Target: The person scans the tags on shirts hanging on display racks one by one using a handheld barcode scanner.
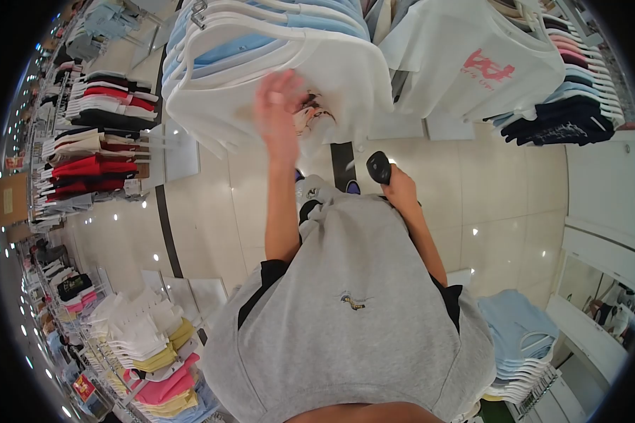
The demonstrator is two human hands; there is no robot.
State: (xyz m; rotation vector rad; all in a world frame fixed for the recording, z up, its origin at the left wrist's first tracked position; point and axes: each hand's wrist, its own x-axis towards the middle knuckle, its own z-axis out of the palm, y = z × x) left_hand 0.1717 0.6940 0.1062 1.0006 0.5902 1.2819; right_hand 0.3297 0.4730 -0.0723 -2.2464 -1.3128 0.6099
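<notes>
My left hand is raised over the front of a white T-shirt with a dark and orange print. Its fingers are smeared by motion, so I cannot tell how they are held. The shirt hangs on a white hanger at the front of a rack, with light blue and white garments behind it. Lower and to the right, my right hand is closed round a black handheld device with an oval head, held in front of my waist. Part of its handle is hidden by the fingers.
Another white T-shirt with a pink print hangs to the right, near dark blue garments. Red and black clothes fill racks at the left. Light blue clothes hang low at the right. Shiny tiles cover the floor.
</notes>
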